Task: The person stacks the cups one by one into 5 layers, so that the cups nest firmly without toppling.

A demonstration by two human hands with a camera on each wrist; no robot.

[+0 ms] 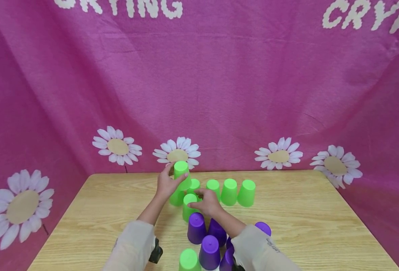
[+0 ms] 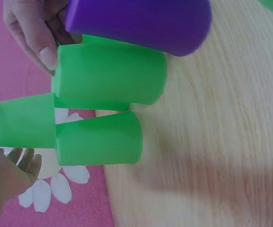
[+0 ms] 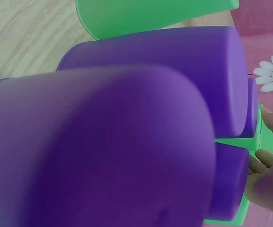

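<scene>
My left hand holds a green cup with thumb and fingers on its sides. That upside-down cup stands over another green cup; in the left wrist view their ends meet. My right hand is at the top of a nearer green cup, its thumb in front and fingers farther back with a gap between. Whether it presses the cup is unclear. Behind that cup stands a green cup. In the right wrist view, purple cups hide much of the work.
Green cups stand upside down in a row at the right rear. Several purple cups cluster below my right forearm, with a green cup at the near edge of view. A pink flower-printed cloth hangs behind the wooden table.
</scene>
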